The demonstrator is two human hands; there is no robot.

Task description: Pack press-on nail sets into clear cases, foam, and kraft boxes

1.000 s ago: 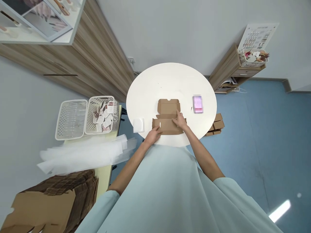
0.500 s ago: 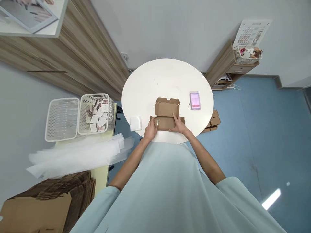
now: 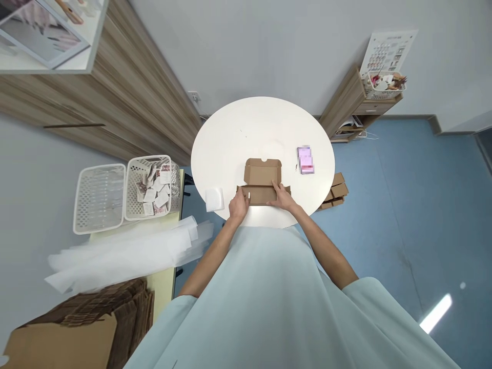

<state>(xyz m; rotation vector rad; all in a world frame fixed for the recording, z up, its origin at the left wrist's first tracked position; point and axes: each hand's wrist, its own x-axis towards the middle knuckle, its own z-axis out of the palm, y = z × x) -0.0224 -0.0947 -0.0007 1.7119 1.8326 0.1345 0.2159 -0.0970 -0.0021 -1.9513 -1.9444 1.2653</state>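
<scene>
A partly folded brown cardboard box lies near the front edge of the white oval table, its lid panel spread flat away from me. My left hand is closed on the box's left end, fingertips at the side flap. At the right end, my right hand grips the box, with a finger reaching over the crease below the lid and the thumb near the front edge. A stack of white squares sits left of my left hand. To the right of the box is a pixelated pink-purple item.
On my left, a side table bears a lidded white basket of small packets, white sheets and stacked flat cardboard. Small brown boxes are beyond the table's right edge. A wooden cabinet stands at the back right.
The camera view has shifted slightly. Both hands stay on the cardboard box, which looks almost the same, with the front part's side flaps moved a little.
</scene>
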